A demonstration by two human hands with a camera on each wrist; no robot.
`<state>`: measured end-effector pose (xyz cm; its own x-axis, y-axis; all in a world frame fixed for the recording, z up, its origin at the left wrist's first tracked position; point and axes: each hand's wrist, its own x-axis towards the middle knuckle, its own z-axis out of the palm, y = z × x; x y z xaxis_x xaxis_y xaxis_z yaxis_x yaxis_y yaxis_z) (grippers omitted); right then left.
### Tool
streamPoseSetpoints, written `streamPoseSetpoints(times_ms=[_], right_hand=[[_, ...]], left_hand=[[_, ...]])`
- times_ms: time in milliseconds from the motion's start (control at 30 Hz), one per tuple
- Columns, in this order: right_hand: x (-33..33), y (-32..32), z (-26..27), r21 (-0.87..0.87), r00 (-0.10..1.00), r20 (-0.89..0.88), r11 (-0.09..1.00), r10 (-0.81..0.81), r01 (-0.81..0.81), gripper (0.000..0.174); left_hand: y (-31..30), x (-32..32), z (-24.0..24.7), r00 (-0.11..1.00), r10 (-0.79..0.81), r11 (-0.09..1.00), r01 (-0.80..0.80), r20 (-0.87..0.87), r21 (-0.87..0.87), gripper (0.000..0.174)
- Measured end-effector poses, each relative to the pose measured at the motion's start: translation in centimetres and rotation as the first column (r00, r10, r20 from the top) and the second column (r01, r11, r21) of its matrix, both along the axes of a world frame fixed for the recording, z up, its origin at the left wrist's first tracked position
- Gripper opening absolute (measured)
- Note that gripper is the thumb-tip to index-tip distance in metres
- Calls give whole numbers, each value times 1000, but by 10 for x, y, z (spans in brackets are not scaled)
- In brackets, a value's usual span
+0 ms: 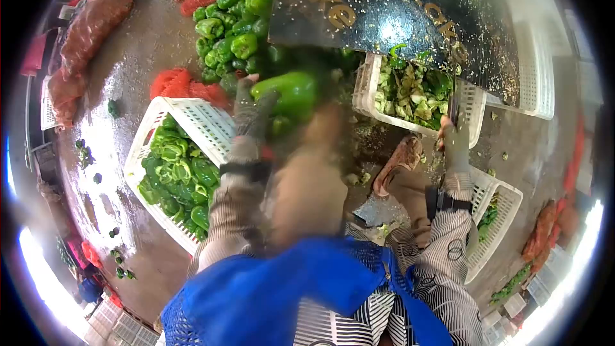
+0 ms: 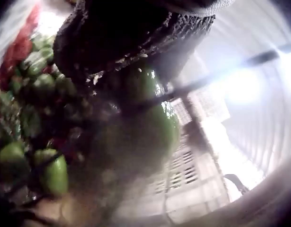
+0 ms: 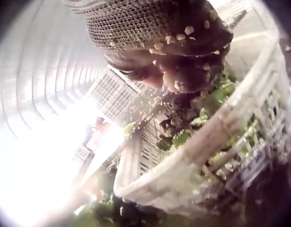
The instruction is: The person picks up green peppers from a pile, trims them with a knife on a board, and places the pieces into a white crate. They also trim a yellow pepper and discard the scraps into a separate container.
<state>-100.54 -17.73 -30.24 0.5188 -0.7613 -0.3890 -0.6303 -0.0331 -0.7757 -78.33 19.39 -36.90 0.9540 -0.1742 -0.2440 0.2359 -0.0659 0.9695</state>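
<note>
My gloved left hand grips a large green bell pepper, blurred in the head view, above the near side of a pepper heap. In the left wrist view the dark glove, dotted with seeds, lies over the pepper. My gloved right hand is at the near rim of a white crate of pepper cores and scraps. Its fingers curl round a knife; in the right wrist view a thin seed-specked blade extends from the hand, whose glove also carries seeds.
A white crate of cut green peppers stands at left, red net sacks behind it. A black lettered board, strewn with seeds, is in front. Another white crate stands at right. My foot is below the scrap crate.
</note>
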Motion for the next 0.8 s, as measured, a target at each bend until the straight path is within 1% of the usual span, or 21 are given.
streamPoseSetpoints(times_ms=[33,100,133,167,200,267,300,333,367,400,433,467,500,533,567,600,633,667,700,767,800], right_hand=[[-5,13,5,7,1000,19,1000,-3,3,36],[-9,33,15,269,954,249,958,-166,97,18],[-10,30,6,270,945,269,957,-186,111,18],[-13,22,-8,307,923,319,945,-214,113,17],[-18,10,-18,337,896,370,934,-247,119,16],[-14,1,-12,300,864,446,949,-233,101,18],[-12,-5,-15,291,841,487,951,-237,100,19],[-2,-3,1,197,872,428,966,-239,168,21],[11,4,31,231,870,410,954,-273,190,28],[11,-2,21,104,880,431,979,-202,173,33],[16,-3,26,81,884,428,982,-187,168,36],[20,-3,31,59,889,425,985,-173,163,39],[28,1,50,144,886,411,975,-214,168,41],[31,-3,42,49,886,442,990,-142,134,40],[34,-7,34,-48,882,467,993,-70,104,38],[39,-6,29,-210,867,495,976,54,60,36],[45,-2,34,-282,884,454,959,110,25,33],[51,2,39,-353,898,410,936,163,-9,31],[54,7,45,-346,894,418,938,161,-7,31],[62,16,63,-382,924,306,919,230,-102,34],[62,20,84,-337,946,191,922,263,-188,39]], left_hand=[[-5,8,40,990,-69,970,38,122,240,44],[-28,20,102,971,-127,964,73,201,257,46],[-49,25,126,874,-232,932,73,428,355,45],[-72,30,141,707,-342,899,54,619,435,43],[-97,37,148,678,-360,903,82,641,421,43],[-153,47,158,484,-513,849,160,709,504,45],[-179,47,161,442,-588,801,207,677,561,46],[-208,44,156,375,-674,726,175,636,665,48],[-236,42,145,311,-748,644,125,586,755,50],[-255,41,122,244,-781,607,76,575,791,55],[-269,37,127,206,-786,609,94,583,788,55],[-278,31,134,266,-764,635,154,587,757,57],[-284,28,137,332,-746,655,213,577,725,60],[-287,33,123,249,-705,709,211,664,673,67],[-289,33,120,230,-714,700,216,662,681,67],[-289,34,117,233,-662,747,277,712,604,73],[-287,35,113,246,-608,785,334,755,522,80],[-283,36,107,253,-624,772,349,739,532,88],[-278,38,101,260,-640,758,364,723,541,97],[-268,39,83,512,-641,749,582,572,318,104],[-266,39,72,561,-624,757,608,544,241,103]])
